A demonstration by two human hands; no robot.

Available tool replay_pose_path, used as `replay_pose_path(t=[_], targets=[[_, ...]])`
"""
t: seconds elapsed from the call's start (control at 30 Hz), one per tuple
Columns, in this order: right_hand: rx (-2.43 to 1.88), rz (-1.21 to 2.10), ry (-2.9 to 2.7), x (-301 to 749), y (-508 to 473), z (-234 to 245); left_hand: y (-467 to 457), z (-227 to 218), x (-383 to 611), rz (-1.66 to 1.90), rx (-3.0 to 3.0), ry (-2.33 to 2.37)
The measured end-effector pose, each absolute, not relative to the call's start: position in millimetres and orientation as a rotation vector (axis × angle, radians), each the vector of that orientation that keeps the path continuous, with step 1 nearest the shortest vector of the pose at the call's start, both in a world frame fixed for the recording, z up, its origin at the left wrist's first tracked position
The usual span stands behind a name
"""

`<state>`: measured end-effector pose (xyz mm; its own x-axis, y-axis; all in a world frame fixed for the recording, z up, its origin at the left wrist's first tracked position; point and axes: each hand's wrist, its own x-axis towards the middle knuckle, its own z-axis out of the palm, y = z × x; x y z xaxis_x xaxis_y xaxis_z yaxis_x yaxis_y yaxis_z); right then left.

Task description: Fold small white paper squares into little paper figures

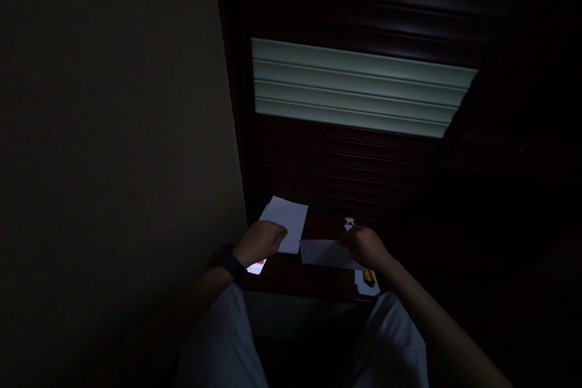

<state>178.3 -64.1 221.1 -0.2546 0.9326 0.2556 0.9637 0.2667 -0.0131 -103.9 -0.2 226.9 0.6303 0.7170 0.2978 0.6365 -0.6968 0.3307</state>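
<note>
The room is dim. My left hand (262, 239), with a dark watch (230, 259) on its wrist, is closed at the left part of a white sheet of paper (291, 224); its fingertips lie over the sheet and the thumb is hidden. My right hand (365, 247) pinches the upper right part of a second, shaded piece of paper (324, 253), which reaches left to the corner of the first sheet. Small white paper scraps (348, 224) lie just beyond my right hand. Below it, a yellow-and-black object (368, 278) rests on another white piece of paper (361, 282).
A lit screen (257, 267), partly covered by my left wrist, lies on the dark tabletop (313, 282). A plain wall (122, 103) rises at the left. Dark slatted panels with a pale slatted strip (359, 88) stand beyond the table. My knees are at its near edge.
</note>
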Motion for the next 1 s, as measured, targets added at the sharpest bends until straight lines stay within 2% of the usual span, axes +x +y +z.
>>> replay_pose_path(t=[0.2,0.37,0.57,0.9,1.0], targets=[[-1.811,-0.176,-2.407,161,-69,227,-24,217,-60,0.791,2.910,0.909],[-1.756,-0.172,-2.413,153,-72,229,-17,213,-35,0.546,2.954,1.030],[-1.595,-0.171,-2.509,150,-72,228,-14,216,-32,0.481,3.010,1.002],[-1.636,-0.164,-2.637,180,-91,222,-14,219,-52,0.395,3.000,1.012],[-1.784,-0.116,-2.570,205,-96,217,-10,218,-63,0.357,3.023,1.055]])
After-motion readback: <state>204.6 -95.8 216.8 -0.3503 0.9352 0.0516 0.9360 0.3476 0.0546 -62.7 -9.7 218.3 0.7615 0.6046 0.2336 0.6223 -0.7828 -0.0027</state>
